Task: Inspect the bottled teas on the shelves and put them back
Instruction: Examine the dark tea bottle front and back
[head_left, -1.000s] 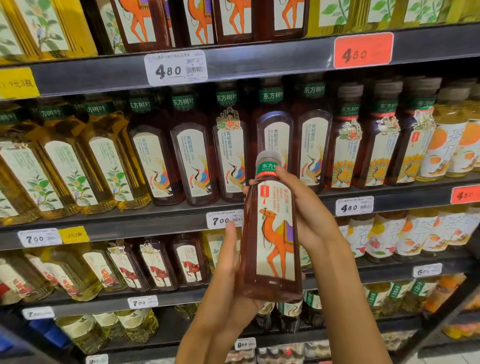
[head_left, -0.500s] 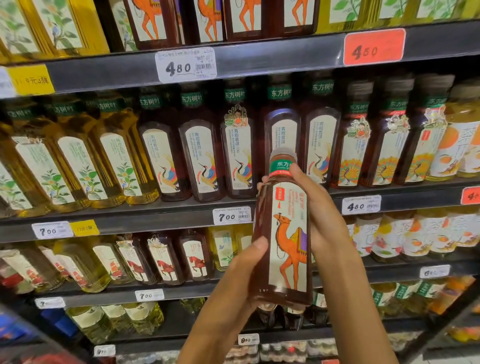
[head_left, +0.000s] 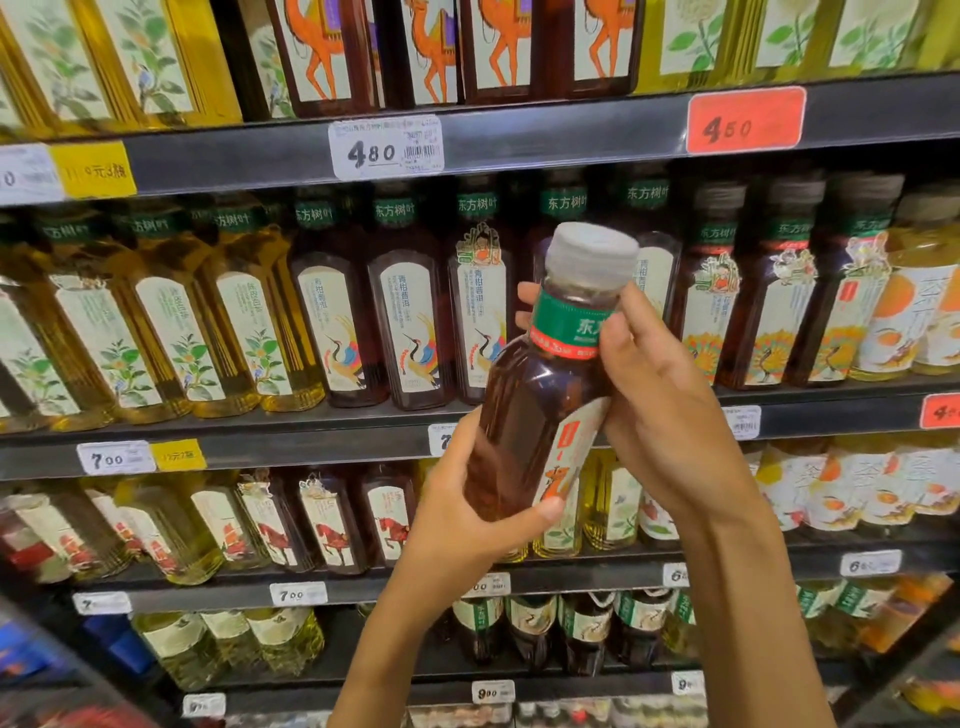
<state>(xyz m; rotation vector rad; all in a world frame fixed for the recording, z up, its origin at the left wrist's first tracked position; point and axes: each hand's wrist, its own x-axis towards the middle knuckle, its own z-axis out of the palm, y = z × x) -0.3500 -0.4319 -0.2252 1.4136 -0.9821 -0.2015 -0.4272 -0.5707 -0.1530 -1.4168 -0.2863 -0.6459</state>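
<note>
Shelves (head_left: 519, 140) behind, tea bottle (head_left: 524, 415) now tilted cap-forward, left hand (head_left: 467, 525) and right hand (head_left: 660, 415) both gripping it

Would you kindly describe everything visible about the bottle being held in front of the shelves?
The bottle is clear plastic, by the look of it, filled with dark reddish-brown tea. It has a pale grey ribbed cap, a green neck band with white characters and a cream label with an orange figure, turned mostly away. It is tilted, cap up and to the right. The left hand grips its lower body; the right hand holds its neck and shoulder.
</note>
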